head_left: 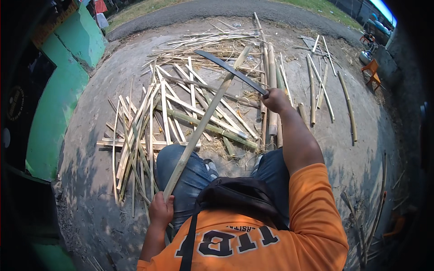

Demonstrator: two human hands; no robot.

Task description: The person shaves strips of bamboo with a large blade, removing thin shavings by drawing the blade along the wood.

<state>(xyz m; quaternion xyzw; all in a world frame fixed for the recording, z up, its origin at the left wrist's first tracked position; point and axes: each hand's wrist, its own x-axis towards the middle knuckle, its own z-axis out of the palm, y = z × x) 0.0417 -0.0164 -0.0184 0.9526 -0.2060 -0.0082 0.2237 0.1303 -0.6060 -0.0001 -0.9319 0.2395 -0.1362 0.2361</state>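
My left hand (pixel 161 208) is closed round the near end of a long split bamboo strip (pixel 199 128), which slants up and away to the right over my left thigh. In my right hand (pixel 276 100) is the handle of a machete (pixel 228 67), its long dark blade pointing to the upper left. The blade crosses the strip near its far end and appears to touch it; whether it cuts into the bamboo I cannot tell. Below the strip, a greenish bamboo piece (pixel 210 128) lies among pale split strips (pixel 165 106) on the ground.
Whole bamboo poles (pixel 272 90) lie lengthwise ahead of me. More thin strips (pixel 203 40) are heaped farther off, and several loose poles (pixel 347 106) lie to the right. An orange chair (pixel 371 72) stands at the far right; a green wall (pixel 54 108) borders the left.
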